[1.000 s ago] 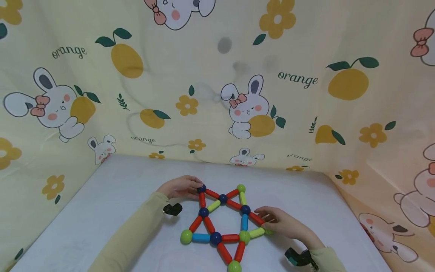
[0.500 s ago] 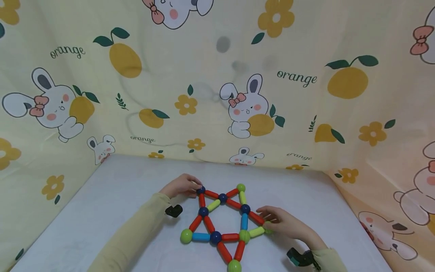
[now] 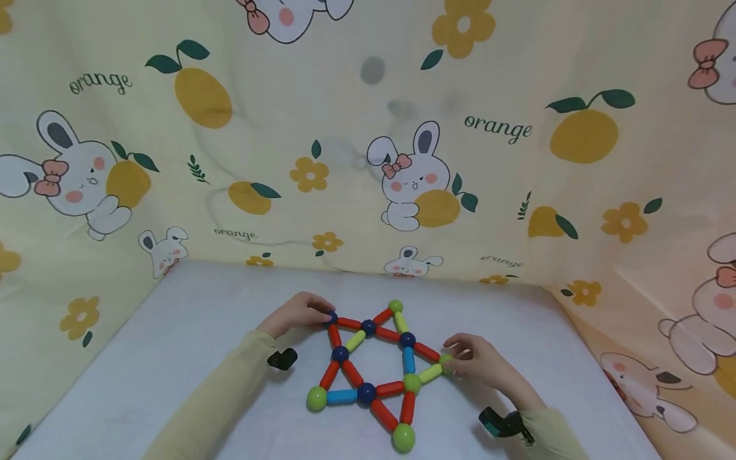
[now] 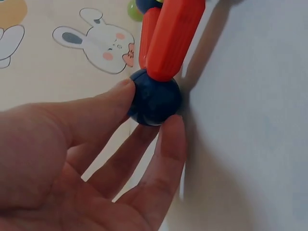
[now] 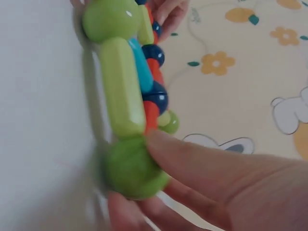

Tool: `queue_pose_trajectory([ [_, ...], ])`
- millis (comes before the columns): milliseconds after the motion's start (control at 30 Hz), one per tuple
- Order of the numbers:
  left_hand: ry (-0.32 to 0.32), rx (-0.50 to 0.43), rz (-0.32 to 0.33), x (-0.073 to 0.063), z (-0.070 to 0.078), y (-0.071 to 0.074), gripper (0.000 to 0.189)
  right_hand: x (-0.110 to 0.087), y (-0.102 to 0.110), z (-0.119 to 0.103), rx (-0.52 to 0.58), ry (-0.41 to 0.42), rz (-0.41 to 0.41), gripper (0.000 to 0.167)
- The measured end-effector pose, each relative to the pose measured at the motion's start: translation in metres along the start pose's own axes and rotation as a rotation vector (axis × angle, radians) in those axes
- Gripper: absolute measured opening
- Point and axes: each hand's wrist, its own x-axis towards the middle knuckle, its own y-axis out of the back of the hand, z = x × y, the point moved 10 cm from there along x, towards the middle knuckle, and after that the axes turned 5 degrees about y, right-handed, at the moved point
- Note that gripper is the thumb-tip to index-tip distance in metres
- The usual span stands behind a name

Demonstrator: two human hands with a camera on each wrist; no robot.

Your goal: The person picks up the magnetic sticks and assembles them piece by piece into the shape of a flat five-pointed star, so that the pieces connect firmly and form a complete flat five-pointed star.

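Observation:
A flat star of magnetic building sticks and balls lies on the white surface, its red, blue and yellow-green sticks joined at navy and green balls. At its upper left point, my left hand pinches a navy ball between thumb and fingertips; two red sticks run from that ball. My right hand holds the green ball at the right point, thumb on one side and fingers beneath. A yellow-green stick and a red one meet there. Green balls also cap the top, lower left and bottom points.
The white tabletop extends around the star. Behind and beside it hangs a cream cloth printed with rabbits, oranges and flowers. Black wrist cameras sit below both hands.
The star has turned slightly counterclockwise, its right point and bottom ball shifting away from me. Both hands have moved along with it, still holding the same balls. The head view has shifted a little.

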Motion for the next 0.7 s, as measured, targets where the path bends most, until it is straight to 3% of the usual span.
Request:
queue_pose_trajectory([
  [100, 0.01, 0.013, 0.035, -0.005, -0.006, 0.009, 0.024, 0.013, 0.007, 0.005, 0.002, -0.025, 0.086, 0.037],
  [233, 0.036, 0.018, 0.076, -0.013, -0.014, 0.019, 0.023, 0.033, 0.01, 0.015, 0.016, -0.062, 0.14, 0.035],
  [500, 0.057, 0.055, 0.19, -0.025, -0.022, 0.038, 0.021, 0.067, 0.008, 0.014, 0.024, -0.07, 0.179, 0.033],
  [700, 0.039, 0.06, 0.209, -0.024, -0.026, 0.046, 0.025, 0.073, 0.009, 0.01, 0.014, -0.047, 0.169, 0.034],
])
